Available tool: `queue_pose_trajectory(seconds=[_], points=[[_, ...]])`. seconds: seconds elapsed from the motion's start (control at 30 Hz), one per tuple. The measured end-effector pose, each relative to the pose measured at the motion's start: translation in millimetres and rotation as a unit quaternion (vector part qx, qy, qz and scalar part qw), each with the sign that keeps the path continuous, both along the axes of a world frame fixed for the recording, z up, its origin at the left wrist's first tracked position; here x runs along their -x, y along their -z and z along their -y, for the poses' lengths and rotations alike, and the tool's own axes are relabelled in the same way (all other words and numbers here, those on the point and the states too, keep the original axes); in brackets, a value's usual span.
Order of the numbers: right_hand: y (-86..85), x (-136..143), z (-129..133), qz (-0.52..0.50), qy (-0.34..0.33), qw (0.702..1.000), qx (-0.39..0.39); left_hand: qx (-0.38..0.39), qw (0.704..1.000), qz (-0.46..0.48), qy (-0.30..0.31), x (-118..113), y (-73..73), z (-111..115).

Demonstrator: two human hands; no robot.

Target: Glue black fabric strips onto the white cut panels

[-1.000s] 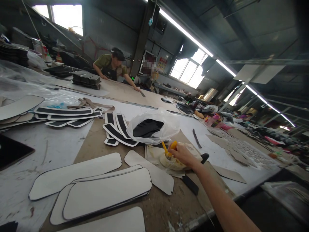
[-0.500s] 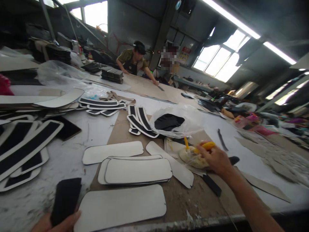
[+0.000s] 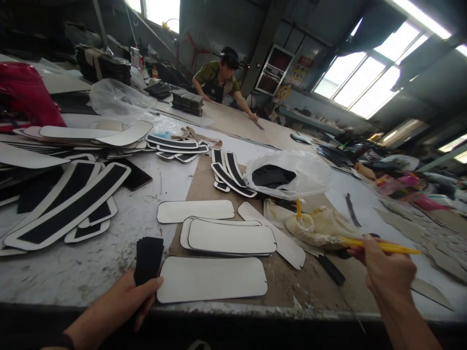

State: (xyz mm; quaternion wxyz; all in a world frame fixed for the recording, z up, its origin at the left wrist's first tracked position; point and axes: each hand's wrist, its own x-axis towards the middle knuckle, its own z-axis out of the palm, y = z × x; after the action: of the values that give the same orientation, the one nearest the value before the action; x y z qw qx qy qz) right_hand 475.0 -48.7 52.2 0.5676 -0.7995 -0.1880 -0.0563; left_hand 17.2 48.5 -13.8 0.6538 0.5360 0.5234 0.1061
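My left hand (image 3: pixel 133 296) grips a fanned stack of black strips (image 3: pixel 149 257), thumb pressed over its lower end. Beside it, the nearest white panel (image 3: pixel 213 279), with rounded corners, lies flat near the table edge. Several more white panels (image 3: pixel 231 236) lie behind. In my right hand (image 3: pixel 386 265) is a long yellow stick-like tool (image 3: pixel 396 248), held roughly level. Its left end is by a plastic-wrapped tub (image 3: pixel 301 226) smeared with a cream-coloured substance, probably glue. A second yellow handle (image 3: pixel 299 208) stands up in the tub.
Black pieces with white borders (image 3: pixel 73 209) are piled at the left. A clear plastic bag (image 3: pixel 310 172) with black pieces lies behind the tub. A dark strip (image 3: pixel 331 270) rests nearer me. Across the table a person (image 3: pixel 222 80) leans over a brown sheet (image 3: pixel 233 121).
My right hand has moved right and nearer me, drawing the yellow tool away from the tub's middle. The view has shifted left; my left hand still grips the black strips.
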Motion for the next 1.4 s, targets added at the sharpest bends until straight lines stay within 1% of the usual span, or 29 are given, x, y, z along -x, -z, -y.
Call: queue_pose_trajectory(seconds=[0.07, 0.1, 0.17, 0.2, 0.3, 0.37, 0.4, 0.47, 0.53, 0.6, 0.7, 0.77, 0.83, 0.9, 1.0, 1.07, 1.1, 1.13, 1.2, 1.27, 1.3, 1.33, 1.4], points=[[-8.9, 31.8, 8.4, -0.064, 0.028, 0.995, -0.070, -0.006, 1.000, 0.004, 0.005, 1.3, -0.9, -0.8], [-11.6, 53.7, 11.1, -0.100, 0.006, 0.990, -0.095, -0.006, 1.000, 0.003, 0.006, 1.9, -1.3, -1.3], [-11.5, 106.8, 13.5, -0.146, -0.076, 0.981, -0.103, -0.003, 1.000, 0.006, 0.013, 3.5, -1.2, -2.4], [-8.5, 136.0, 13.0, -0.187, -0.146, 0.967, -0.095, 0.001, 1.000, 0.012, 0.017, 4.7, -0.7, -2.9], [8.8, 218.2, 5.2, -0.256, -0.297, 0.917, -0.075, 0.004, 0.999, 0.028, 0.038, 9.6, 1.5, -4.0], [22.3, 258.8, -3.9, -0.284, -0.347, 0.890, -0.079, 0.001, 0.998, 0.035, 0.052, 13.1, 3.2, -4.3], [28.3, 273.4, -8.7, -0.294, -0.360, 0.882, -0.082, -0.001, 0.997, 0.039, 0.059, 14.7, 4.2, -4.4], [37.3, 291.5, -16.7, -0.303, -0.376, 0.872, -0.077, -0.004, 0.996, 0.047, 0.071, 17.0, 6.8, -4.7], [42.5, 296.6, -20.1, -0.293, -0.379, 0.876, -0.054, -0.004, 0.996, 0.055, 0.076, 18.2, 10.0, -5.1], [44.8, 290.4, -17.6, -0.256, -0.362, 0.896, -0.020, -0.004, 0.995, 0.061, 0.076, 18.8, 13.3, -5.5], [45.2, 265.2, -4.8, -0.159, -0.301, 0.939, 0.044, -0.004, 0.995, 0.067, 0.076, 19.5, 17.0, -6.3], [44.1, 243.6, 6.0, -0.091, -0.250, 0.959, 0.097, -0.001, 0.994, 0.070, 0.079, 19.8, 18.1, -7.0], [41.7, 224.2, 16.0, -0.032, -0.199, 0.969, 0.145, -0.002, 0.994, 0.070, 0.084, 19.3, 18.7, -7.5], [37.4, 210.2, 24.2, 0.017, -0.163, 0.971, 0.174, -0.006, 0.994, 0.067, 0.090, 18.0, 19.3, -7.3], [24.8, 201.6, 31.2, 0.071, -0.129, 0.970, 0.191, -0.013, 0.994, 0.060, 0.089, 17.3, 20.1, -5.6], [13.2, 203.1, 30.1, 0.091, -0.107, 0.974, 0.181, -0.012, 0.994, 0.053, 0.096, 19.4, 18.8, -6.1], [7.4, 205.4, 27.1, 0.092, -0.105, 0.977, 0.162, -0.009, 0.994, 0.041, 0.100, 21.2, 17.0, -7.9], [2.3, 208.6, 22.2, 0.084, -0.113, 0.981, 0.133, -0.010, 0.995, 0.023, 0.096, 22.9, 14.4, -11.2], [-4.2, 216.8, 6.9, 0.043, -0.159, 0.985, 0.053, -0.023, 0.998, -0.020, 0.051, 24.4, 6.6, -22.1], [-4.5, 226.3, -13.9, -0.016, -0.220, 0.975, -0.012, -0.054, 0.998, -0.039, -0.018, 19.8, -2.5, -37.7], [-2.4, 231.3, -25.2, -0.046, -0.248, 0.967, -0.033, -0.076, 0.996, -0.032, -0.038, 14.5, -6.5, -46.3], [0.9, 236.3, -36.5, -0.074, -0.273, 0.958, -0.048, -0.095, 0.994, -0.024, -0.041, 7.5, -9.7, -54.8], [10.3, 245.6, -56.7, -0.128, -0.310, 0.939, -0.076, -0.128, 0.992, -0.025, -0.006, -10.4, -13.2, -69.7]])
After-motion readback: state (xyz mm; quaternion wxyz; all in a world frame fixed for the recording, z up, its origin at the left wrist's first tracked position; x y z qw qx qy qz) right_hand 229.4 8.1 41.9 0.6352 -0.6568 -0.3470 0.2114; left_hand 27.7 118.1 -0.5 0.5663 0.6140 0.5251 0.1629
